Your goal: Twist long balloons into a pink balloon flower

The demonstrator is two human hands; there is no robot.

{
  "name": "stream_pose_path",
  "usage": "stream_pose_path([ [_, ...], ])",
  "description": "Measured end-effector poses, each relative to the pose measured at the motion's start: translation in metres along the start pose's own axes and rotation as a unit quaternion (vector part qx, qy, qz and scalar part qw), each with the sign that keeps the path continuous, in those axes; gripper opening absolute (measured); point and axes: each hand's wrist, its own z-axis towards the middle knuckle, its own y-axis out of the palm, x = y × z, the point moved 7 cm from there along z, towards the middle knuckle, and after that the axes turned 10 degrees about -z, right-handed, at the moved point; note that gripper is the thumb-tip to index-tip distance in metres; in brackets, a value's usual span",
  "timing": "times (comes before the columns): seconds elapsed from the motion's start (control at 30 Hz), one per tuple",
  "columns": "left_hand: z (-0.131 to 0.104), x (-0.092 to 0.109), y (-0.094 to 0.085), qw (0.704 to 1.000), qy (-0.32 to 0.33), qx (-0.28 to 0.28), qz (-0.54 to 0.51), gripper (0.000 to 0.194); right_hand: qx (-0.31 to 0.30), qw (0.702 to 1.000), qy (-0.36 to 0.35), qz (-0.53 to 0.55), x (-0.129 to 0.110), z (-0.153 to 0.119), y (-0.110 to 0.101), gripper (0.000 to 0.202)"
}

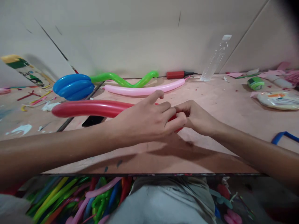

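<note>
A long red balloon (pixel 93 108) stretches leftward from my hands above the table. My left hand (pixel 151 116) has its fingers curled around the balloon's right part, with the index finger raised off it. Close against it, my right hand (pixel 193 116) pinches the same balloon near its right end. A small bit of red shows between the two hands; the rest of that end is hidden by my fingers. Behind them lie a pink balloon (pixel 144 91) and a wavy green balloon (pixel 126 81). A folded blue balloon bundle (pixel 73 87) sits to the left.
At the wall are a red hand pump (pixel 176 74) and a leaning clear bottle (pixel 216 59). A dark phone-like slab (pixel 93 120) lies under the red balloon. On the right are a green roll (pixel 255 84) and a plastic packet (pixel 277 100). Many balloons (pixel 100 199) lie below the table edge.
</note>
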Motion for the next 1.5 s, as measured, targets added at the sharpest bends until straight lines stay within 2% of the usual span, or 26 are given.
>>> stream_pose_path([
  [0.1,-0.004,0.005,-0.003,0.992,0.079,0.0,0.1,0.043,-0.039,0.997,-0.01,0.059,0.006,-0.001,0.006,0.012],
  [0.2,-0.01,0.006,-0.001,0.979,0.138,0.011,0.15,0.042,-0.133,0.973,0.02,0.186,0.015,-0.005,0.025,0.021],
  [0.3,-0.015,0.006,0.0,0.975,0.162,0.034,0.147,0.034,-0.193,0.94,0.045,0.279,0.022,-0.009,0.039,0.026],
  [0.4,-0.02,0.004,-0.001,0.979,0.156,0.07,0.112,0.026,-0.226,0.933,0.075,0.271,0.029,-0.013,0.048,0.034],
  [0.47,-0.022,0.0,-0.002,0.983,0.132,0.098,0.087,0.025,-0.2,0.952,0.088,0.213,0.033,-0.014,0.048,0.036],
  [0.5,-0.024,-0.002,-0.003,0.984,0.118,0.113,0.077,0.026,-0.162,0.968,0.087,0.171,0.033,-0.013,0.044,0.032],
  [0.57,-0.025,-0.009,-0.004,0.987,0.083,0.126,0.058,0.025,-0.049,0.995,0.063,0.066,0.03,-0.011,0.031,0.019],
  [0.63,-0.025,-0.019,-0.004,0.991,0.036,0.124,0.019,0.018,0.08,0.995,0.006,-0.053,0.018,-0.013,0.015,0.014],
  [0.7,-0.023,-0.036,-0.006,0.992,-0.042,0.107,-0.06,0.012,0.169,0.968,-0.084,-0.167,-0.001,-0.019,0.004,0.038],
  [0.77,-0.021,-0.054,-0.006,0.974,-0.122,0.069,-0.181,0.006,0.205,0.92,-0.182,-0.28,-0.022,-0.027,0.002,0.063],
  [0.83,-0.017,-0.065,0.001,0.933,-0.171,-0.005,-0.316,0.007,0.191,0.858,-0.271,-0.392,-0.038,-0.034,0.008,0.068],
  [0.9,-0.013,-0.063,0.011,0.878,-0.169,-0.08,-0.44,0.012,0.164,0.803,-0.325,-0.472,-0.046,-0.039,0.015,0.063],
  [0.93,-0.012,-0.06,0.015,0.85,-0.159,-0.104,-0.492,0.013,0.144,0.784,-0.34,-0.499,-0.047,-0.041,0.018,0.06],
  [1.0,-0.012,-0.052,0.024,0.801,-0.131,-0.115,-0.573,0.016,0.098,0.77,-0.342,-0.529,-0.045,-0.04,0.022,0.05],
  [1.07,-0.016,-0.048,0.035,0.767,-0.124,-0.09,-0.624,0.024,0.045,0.783,-0.324,-0.529,-0.04,-0.037,0.026,0.037],
  [1.13,-0.023,-0.046,0.046,0.741,-0.143,-0.063,-0.653,0.035,0.013,0.812,-0.304,-0.498,-0.035,-0.034,0.027,0.03],
  [1.23,-0.033,-0.045,0.057,0.706,-0.174,-0.052,-0.684,0.049,0.025,0.849,-0.275,-0.451,-0.03,-0.03,0.024,0.034],
  [1.3,-0.036,-0.045,0.058,0.703,-0.18,-0.047,-0.687,0.052,0.043,0.86,-0.259,-0.439,-0.027,-0.029,0.023,0.035],
  [1.5,-0.034,-0.049,0.053,0.723,-0.176,-0.019,-0.668,0.048,0.061,0.876,-0.245,-0.41,-0.021,-0.027,0.027,0.036],
])
